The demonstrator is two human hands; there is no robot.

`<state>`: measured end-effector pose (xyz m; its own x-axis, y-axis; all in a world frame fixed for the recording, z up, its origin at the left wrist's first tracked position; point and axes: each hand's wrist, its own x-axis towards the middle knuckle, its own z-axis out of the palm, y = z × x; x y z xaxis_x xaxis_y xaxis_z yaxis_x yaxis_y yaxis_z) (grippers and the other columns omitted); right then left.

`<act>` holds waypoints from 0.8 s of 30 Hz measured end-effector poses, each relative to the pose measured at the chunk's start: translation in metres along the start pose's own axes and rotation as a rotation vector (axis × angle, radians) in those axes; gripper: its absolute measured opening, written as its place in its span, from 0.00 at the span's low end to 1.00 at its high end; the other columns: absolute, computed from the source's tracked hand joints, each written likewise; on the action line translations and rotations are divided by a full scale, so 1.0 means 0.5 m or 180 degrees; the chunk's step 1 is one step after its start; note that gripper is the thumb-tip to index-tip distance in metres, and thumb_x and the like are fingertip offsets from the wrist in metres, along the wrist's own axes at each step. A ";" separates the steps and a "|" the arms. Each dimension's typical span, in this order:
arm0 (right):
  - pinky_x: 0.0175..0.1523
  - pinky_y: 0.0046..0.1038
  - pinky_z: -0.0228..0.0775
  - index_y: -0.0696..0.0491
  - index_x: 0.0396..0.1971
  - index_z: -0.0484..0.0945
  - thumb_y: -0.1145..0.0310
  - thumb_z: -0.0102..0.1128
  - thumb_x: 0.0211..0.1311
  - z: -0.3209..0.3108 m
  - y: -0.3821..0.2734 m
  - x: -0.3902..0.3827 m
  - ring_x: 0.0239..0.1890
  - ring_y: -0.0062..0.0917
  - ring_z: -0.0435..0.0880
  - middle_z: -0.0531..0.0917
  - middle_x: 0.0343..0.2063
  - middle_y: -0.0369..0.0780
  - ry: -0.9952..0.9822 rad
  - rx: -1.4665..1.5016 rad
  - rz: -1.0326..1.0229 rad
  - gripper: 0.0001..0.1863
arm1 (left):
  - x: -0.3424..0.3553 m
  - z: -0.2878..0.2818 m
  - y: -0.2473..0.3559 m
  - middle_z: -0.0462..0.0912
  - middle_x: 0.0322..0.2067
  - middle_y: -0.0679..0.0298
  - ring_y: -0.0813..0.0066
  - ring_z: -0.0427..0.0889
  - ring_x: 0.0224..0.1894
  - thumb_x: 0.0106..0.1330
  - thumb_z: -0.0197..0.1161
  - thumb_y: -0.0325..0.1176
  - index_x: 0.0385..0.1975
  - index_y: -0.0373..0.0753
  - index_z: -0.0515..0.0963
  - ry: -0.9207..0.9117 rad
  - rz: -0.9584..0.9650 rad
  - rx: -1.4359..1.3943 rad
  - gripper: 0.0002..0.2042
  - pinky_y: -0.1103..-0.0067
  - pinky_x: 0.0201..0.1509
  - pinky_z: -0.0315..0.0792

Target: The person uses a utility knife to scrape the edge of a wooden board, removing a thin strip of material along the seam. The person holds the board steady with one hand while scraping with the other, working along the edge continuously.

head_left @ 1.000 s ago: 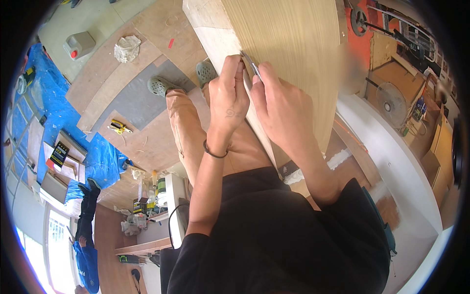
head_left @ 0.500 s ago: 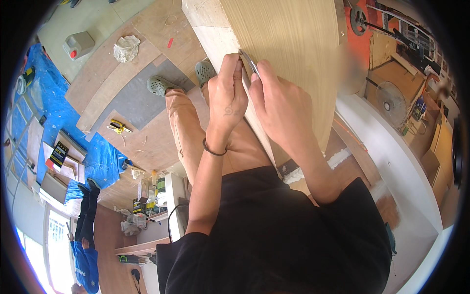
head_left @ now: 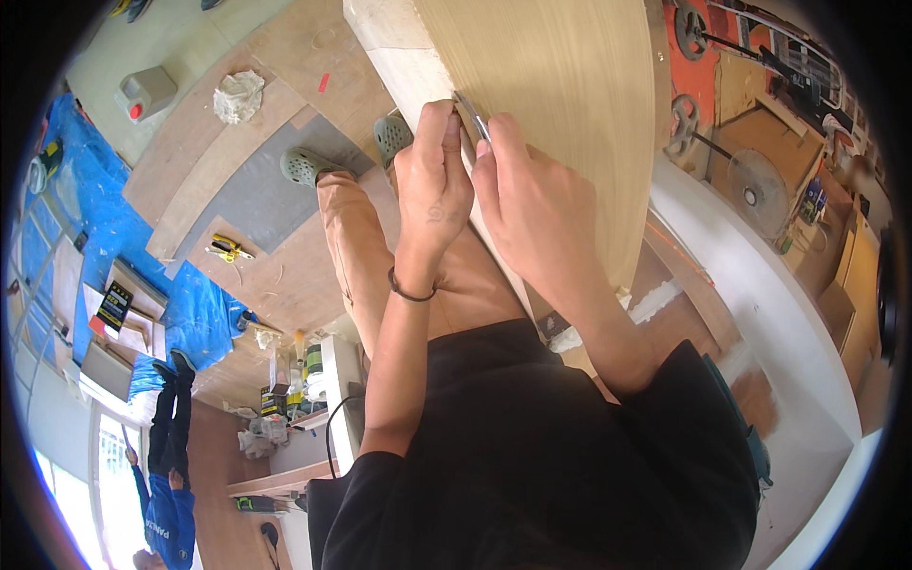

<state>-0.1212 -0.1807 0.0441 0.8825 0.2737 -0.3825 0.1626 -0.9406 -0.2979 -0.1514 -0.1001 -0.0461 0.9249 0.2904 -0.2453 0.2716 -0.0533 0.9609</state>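
My right hand [head_left: 541, 195] is closed around a slim silver utility knife [head_left: 472, 115]. Its tip points up and left and rests at the edge of a pale wood-grain panel [head_left: 551, 76]. Close beside it, my left hand [head_left: 432, 185] is closed against the panel's near corner, thumb and fingers pressed together. Whatever lies between those fingers is hidden. Left of this corner runs the panel's whitish side face [head_left: 399, 52]. Only a narrow gap parts the two hands.
Plywood sheets [head_left: 199, 180] cover the floor, with yellow-handled pliers [head_left: 228, 249], a crumpled white bundle [head_left: 238, 97] and a grey jug [head_left: 147, 92]. A blue tarp [head_left: 100, 190] lies left. A fan [head_left: 755, 193] stands right. Another person in blue [head_left: 169, 518] is at lower left.
Both hands and the knife have shifted slightly up and left in the picture, as has the panel. The other person's arm has moved. My grip looks the same.
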 end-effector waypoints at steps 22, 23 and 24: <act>0.21 0.39 0.66 0.55 0.39 0.68 0.68 0.50 0.67 -0.004 0.005 0.001 0.18 0.39 0.78 0.77 0.16 0.43 -0.0046 0.0032 -0.0036 0.08 | 0.000 0.001 -0.004 0.74 0.20 0.50 0.56 0.74 0.18 0.70 0.48 0.23 0.43 0.36 0.70 0.0008 0.0093 -0.0031 0.06 0.73 0.23 0.68; 0.21 0.39 0.66 0.55 0.39 0.68 0.68 0.50 0.67 -0.004 0.005 0.001 0.18 0.39 0.78 0.77 0.16 0.43 -0.0059 0.0035 -0.0034 0.08 | 0.000 0.001 -0.005 0.74 0.21 0.50 0.56 0.74 0.18 0.70 0.48 0.23 0.43 0.35 0.70 0.0013 0.0100 -0.0036 0.06 0.73 0.23 0.68; 0.21 0.39 0.66 0.55 0.39 0.68 0.68 0.50 0.67 -0.004 0.004 0.002 0.18 0.39 0.78 0.77 0.16 0.43 -0.0071 0.0039 -0.0031 0.08 | 0.000 0.001 -0.006 0.74 0.21 0.50 0.56 0.74 0.18 0.70 0.48 0.23 0.43 0.35 0.70 0.0019 0.0107 -0.0041 0.06 0.73 0.23 0.68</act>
<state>-0.1191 -0.1830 0.0450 0.8707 0.2875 -0.3989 0.1656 -0.9354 -0.3125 -0.1520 -0.1002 -0.0491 0.9318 0.2945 -0.2121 0.2370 -0.0509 0.9702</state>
